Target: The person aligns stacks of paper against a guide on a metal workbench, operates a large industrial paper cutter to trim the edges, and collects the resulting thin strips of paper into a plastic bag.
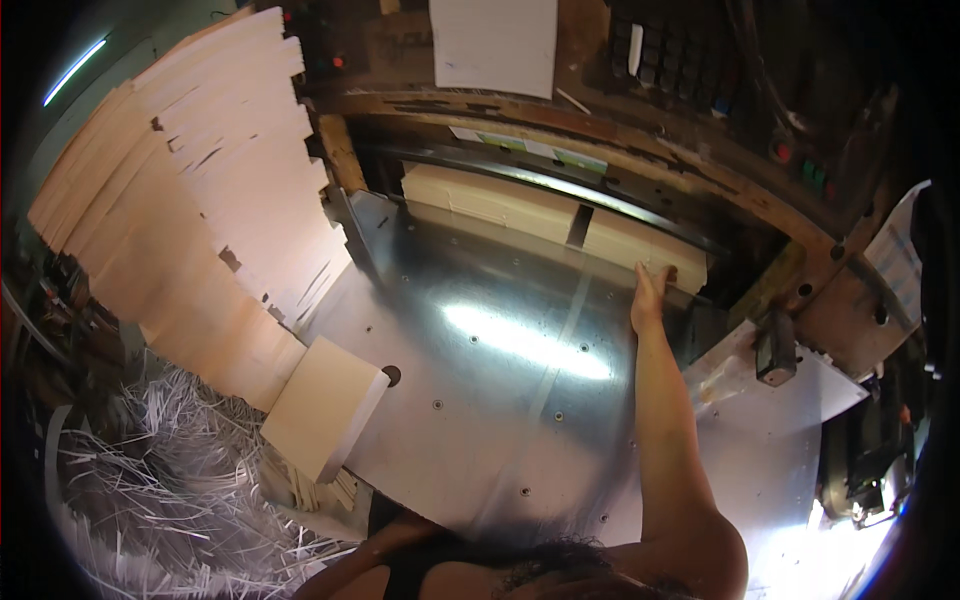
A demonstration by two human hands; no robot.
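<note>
My right arm stretches forward over the metal bed (470,400) of what looks like a paper cutting machine. At its end, my right hand (650,293) touches the right end of a long cream paper stack (500,212), with the fingers apart and pressed to its front face. The stack lies in the slot under a shiny metal bar (560,188); a dark gap divides it right of the middle. My left hand is out of sight; only part of that arm shows at the lower edge. A smaller cream paper block (325,405) sits at the bed's left front corner.
Tall piles of cream paper (160,200) stand at the left. Shredded paper strips (180,470) heap up below them. A dark block-shaped metal part (775,350) rests on the bed's right side. A control panel with buttons (800,165) is at the upper right.
</note>
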